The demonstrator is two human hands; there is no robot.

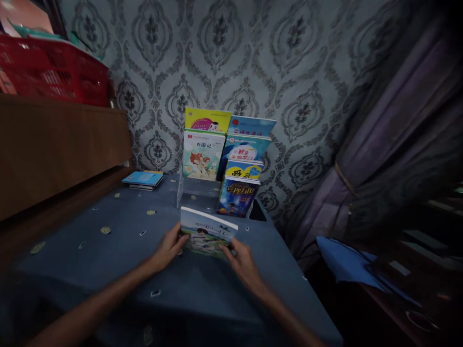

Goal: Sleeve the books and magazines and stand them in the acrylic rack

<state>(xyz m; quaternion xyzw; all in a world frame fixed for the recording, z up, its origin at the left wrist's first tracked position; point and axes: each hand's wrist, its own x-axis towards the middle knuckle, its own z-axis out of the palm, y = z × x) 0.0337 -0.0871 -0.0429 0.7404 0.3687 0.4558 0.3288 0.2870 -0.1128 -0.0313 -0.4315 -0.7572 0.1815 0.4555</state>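
Note:
I hold a thin picture book (pixel 209 233) with a pale green cover in both hands, above the blue tablecloth (pixel 119 255). My left hand (pixel 168 250) grips its lower left corner and my right hand (pixel 244 262) grips its lower right edge. Just beyond the book stands a clear tiered display rack (pixel 191 193) with several children's books in it: a white one (pixel 202 155) on the left, a dark blue one (pixel 237 196) at the front right. The rack's front left slot has no book in it.
A small stack of blue books (pixel 142 179) lies at the table's back left. A wooden cabinet (pixel 54 144) on the left carries a red basket (pixel 54 72). Purple curtains (pixel 379 144) hang at the right, with blue cloth (pixel 347 262) below. Patterned wallpaper is behind.

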